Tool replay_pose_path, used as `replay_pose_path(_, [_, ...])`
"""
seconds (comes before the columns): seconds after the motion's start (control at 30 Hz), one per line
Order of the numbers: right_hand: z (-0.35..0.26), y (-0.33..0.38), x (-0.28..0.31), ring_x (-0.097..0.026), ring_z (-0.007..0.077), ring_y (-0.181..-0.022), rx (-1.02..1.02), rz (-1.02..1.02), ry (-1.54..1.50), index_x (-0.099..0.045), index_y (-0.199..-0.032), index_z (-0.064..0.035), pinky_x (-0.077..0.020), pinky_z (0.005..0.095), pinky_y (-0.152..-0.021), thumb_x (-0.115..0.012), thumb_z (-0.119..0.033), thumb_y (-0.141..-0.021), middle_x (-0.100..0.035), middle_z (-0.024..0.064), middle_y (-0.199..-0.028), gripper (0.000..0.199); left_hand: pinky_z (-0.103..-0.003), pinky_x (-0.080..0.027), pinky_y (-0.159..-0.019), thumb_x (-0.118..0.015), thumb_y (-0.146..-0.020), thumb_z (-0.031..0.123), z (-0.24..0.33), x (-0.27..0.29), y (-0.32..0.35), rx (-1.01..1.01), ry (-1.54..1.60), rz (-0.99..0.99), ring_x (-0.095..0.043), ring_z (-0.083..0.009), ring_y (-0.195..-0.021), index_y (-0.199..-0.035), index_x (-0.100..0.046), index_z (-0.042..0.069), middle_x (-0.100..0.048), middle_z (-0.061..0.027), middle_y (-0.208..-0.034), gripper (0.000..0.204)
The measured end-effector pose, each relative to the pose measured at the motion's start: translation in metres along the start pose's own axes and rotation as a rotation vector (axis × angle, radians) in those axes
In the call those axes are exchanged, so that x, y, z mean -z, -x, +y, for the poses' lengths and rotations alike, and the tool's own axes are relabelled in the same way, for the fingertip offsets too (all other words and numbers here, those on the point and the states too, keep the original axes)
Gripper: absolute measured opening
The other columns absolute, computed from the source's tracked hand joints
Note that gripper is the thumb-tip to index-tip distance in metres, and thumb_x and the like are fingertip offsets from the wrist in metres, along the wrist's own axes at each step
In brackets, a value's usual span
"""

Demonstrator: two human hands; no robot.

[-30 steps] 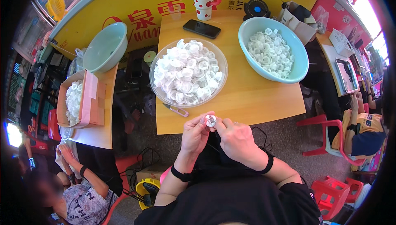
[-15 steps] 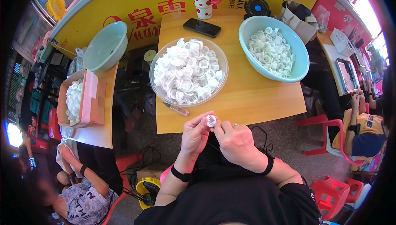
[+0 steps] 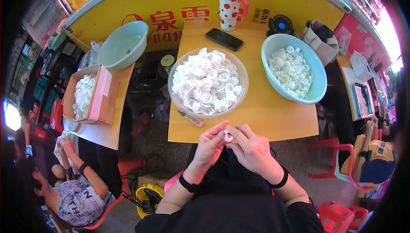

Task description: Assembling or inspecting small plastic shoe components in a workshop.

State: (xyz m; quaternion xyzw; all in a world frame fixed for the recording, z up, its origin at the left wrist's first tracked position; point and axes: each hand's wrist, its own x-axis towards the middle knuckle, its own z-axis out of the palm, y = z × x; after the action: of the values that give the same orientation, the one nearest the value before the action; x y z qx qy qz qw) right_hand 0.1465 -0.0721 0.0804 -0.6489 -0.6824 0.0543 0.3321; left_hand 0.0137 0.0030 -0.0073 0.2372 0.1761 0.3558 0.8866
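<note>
Since the earlier frame, the view has shifted so the surface (image 3: 290, 120) lies lower and farther right, and the right grip (image 3: 254, 149) has spread from a curled pose. Center of frame, slightly below: the left grip (image 3: 208, 147) is closed in a fingertip pinch on a small white plastic piece (image 3: 228, 138), seen against the surface's near edge. The right grip's thumb and forefinger are at the piece; whether they clamp it cannot be told. Good practice: steady the piece with the left, apply light pressure with the right, and work farther over the surface, where a dropped part would be caught, clear of the cutter (image 3: 193, 120) at left of center.
</note>
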Motion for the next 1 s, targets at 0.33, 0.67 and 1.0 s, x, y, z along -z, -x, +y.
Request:
replay_pose_path(0.33, [0.041, -0.031, 0.039, -0.065, 0.0322, -0.077, -0.077, 0.089, 0.021, -0.061, -0.105, -0.0022, -0.0514, 0.0352, -0.065, -0.067, -0.007, -0.08, -0.064, 0.0137, -0.092, 0.027, -0.027, -0.052, -0.078, -0.053, -0.097, 0.017, 0.013, 0.009, -0.004, 0.044, -0.023, -0.121, -0.064, -0.0183, -0.093, -0.133, -0.049, -0.001, -0.063, -0.0141, -0.115, 0.04])
replay_pose_path(0.67, [0.043, -0.134, -0.001, -0.062, 0.0351, -0.088, 0.098, 0.022, 0.005, -0.06, -0.11, -0.0046, -0.0501, 0.0374, -0.073, -0.067, -0.005, -0.074, -0.062, 0.0157, -0.103, 0.036, -0.031, -0.052, -0.082, -0.052, -0.096, 0.009, 0.006, 0.035, -0.016, -0.049, -0.171, -0.046, -0.065, -0.0223, -0.093, -0.128, -0.053, -0.003, -0.063, -0.0161, -0.114, 0.034])
replay_pose_path(1.0, [0.038, -0.155, -0.05, -0.062, 0.0322, -0.078, 0.164, -0.179, 0.257, -0.062, -0.097, -0.0067, -0.0483, 0.0419, -0.062, -0.065, -0.008, -0.074, -0.062, 0.0107, -0.087, 0.023, -0.034, -0.052, -0.083, -0.054, -0.095, 0.006, 0.004, 0.036, -0.016, -0.025, -0.192, -0.029, -0.065, -0.0245, -0.094, -0.127, -0.053, -0.004, -0.064, -0.0171, -0.112, 0.034])
